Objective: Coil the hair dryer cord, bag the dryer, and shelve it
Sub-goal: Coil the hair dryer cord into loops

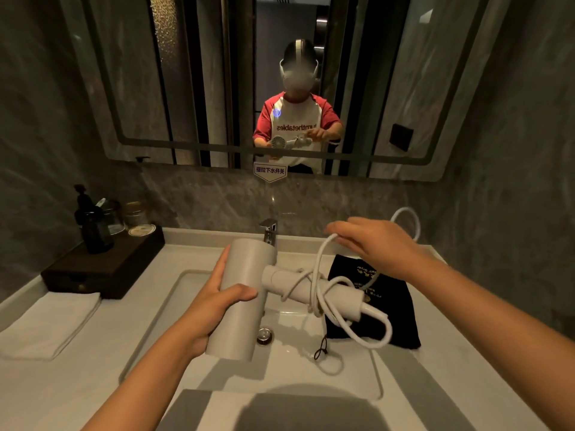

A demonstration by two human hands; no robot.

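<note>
A pale grey hair dryer (245,269) hangs over the sink, barrel upright, handle pointing right. My left hand (214,303) grips the barrel from the left. The white cord (319,269) is looped a few turns around the handle, and a slack loop droops below the handle's end. My right hand (370,244) holds a stretch of cord above the handle; beyond the hand the cord arcs up to the right. A black drawstring bag (392,309) with gold print lies flat on the counter right of the basin, under the handle. Its drawstring trails over the basin's edge.
The white sink (289,365) has a chrome drain (264,334) and a faucet (269,230) at the back. A dark wooden tray (102,269) with a black bottle and jars stands at back left. A folded white towel (46,325) lies at left. A mirror covers the wall ahead.
</note>
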